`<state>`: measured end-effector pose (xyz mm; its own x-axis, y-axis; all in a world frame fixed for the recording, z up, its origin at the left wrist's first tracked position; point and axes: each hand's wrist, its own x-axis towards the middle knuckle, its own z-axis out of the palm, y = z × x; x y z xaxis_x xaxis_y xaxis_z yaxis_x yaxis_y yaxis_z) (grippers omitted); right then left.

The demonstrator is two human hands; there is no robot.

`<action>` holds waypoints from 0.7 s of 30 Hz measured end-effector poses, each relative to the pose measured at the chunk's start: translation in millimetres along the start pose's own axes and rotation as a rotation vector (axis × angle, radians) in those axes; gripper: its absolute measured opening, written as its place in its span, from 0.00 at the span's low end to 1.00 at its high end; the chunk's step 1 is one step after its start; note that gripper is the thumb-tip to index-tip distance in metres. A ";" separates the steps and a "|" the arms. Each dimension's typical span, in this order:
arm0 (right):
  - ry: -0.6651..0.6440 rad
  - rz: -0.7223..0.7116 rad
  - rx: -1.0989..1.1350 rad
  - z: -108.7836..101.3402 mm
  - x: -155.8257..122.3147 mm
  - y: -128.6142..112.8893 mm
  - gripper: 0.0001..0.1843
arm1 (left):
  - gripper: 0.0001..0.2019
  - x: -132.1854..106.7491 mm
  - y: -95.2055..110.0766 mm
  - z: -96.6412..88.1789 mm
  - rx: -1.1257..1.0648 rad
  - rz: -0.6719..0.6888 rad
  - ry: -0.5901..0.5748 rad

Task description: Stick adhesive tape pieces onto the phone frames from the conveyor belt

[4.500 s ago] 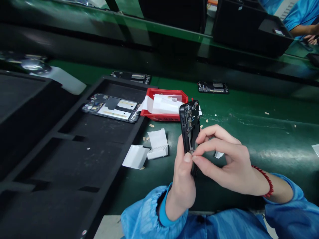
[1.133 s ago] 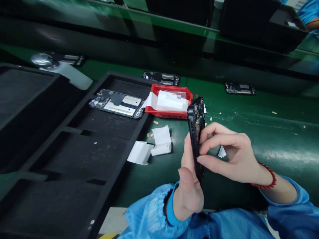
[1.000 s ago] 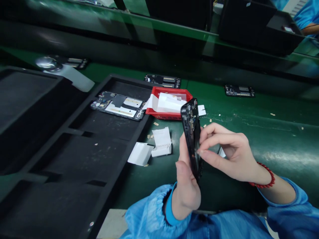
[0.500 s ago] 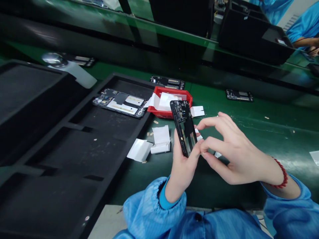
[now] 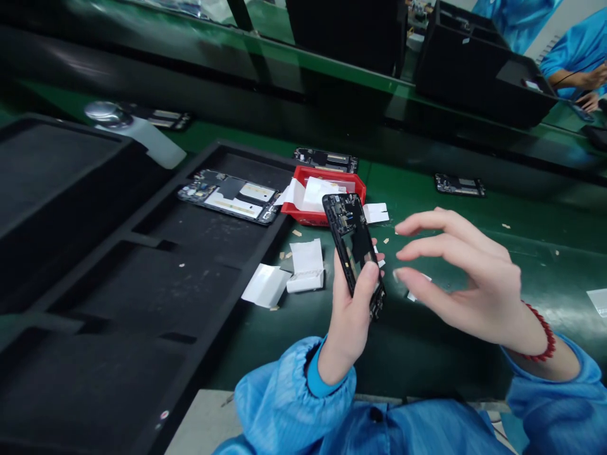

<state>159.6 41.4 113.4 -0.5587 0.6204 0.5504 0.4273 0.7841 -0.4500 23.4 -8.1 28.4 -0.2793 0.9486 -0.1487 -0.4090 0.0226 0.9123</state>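
An opened phone (image 5: 344, 222), its circuit board and inner parts bare, stands tilted in my left hand (image 5: 349, 316). My left thumb lies across its near part, and other fingers show at its far edge. To the right, my right hand (image 5: 469, 278) is apart from the phone, thumb and fingers spread with nothing between them. Just behind the phone sits a red bin (image 5: 310, 218) with white paper pieces (image 5: 318, 191) in it. White folded slips (image 5: 306, 265) and small tan scraps (image 5: 296, 233) lie on the green bench to the left of my left hand.
A black compartment tray (image 5: 190, 278) fills the left, with another opened phone (image 5: 232, 197) on it. A white bottle with a metal top (image 5: 107, 114) stands behind. Several opened phones, one at right (image 5: 459, 185), lie along the back. A co-worker's hands (image 5: 590, 88) show at top right.
My right hand has drawn away to the right from the phone, and its fingers have opened. My left thumb has shifted onto the phone. The phones along the back have slid right.
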 end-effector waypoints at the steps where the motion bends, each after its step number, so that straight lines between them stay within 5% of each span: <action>1: 0.042 0.032 0.076 1.9 -1.7 1.2 0.04 | 0.27 -0.4 -0.6 0.0 -0.025 0.000 -0.001; 6: 0.072 0.100 0.320 11.4 -8.1 9.6 0.05 | 0.26 0.0 0.5 -0.2 -0.050 -0.048 0.013; 14: 0.356 -0.119 0.166 15.5 -23.0 23.8 0.12 | 0.28 3.4 1.4 -3.5 -0.081 -0.197 0.062; 17: 0.342 -0.010 0.335 17.7 -26.1 25.9 0.10 | 0.29 3.0 6.6 -2.0 -0.131 -0.266 0.048; 21: 0.260 0.337 0.676 22.7 -26.4 29.6 0.15 | 0.26 -1.1 22.0 -4.4 -0.225 -0.410 -0.011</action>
<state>170.9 47.9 69.5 -0.2566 0.8715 0.4180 -0.0261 0.4261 -0.9043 10.9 -10.0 46.9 -0.0466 0.8792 -0.4741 -0.6622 0.3281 0.6736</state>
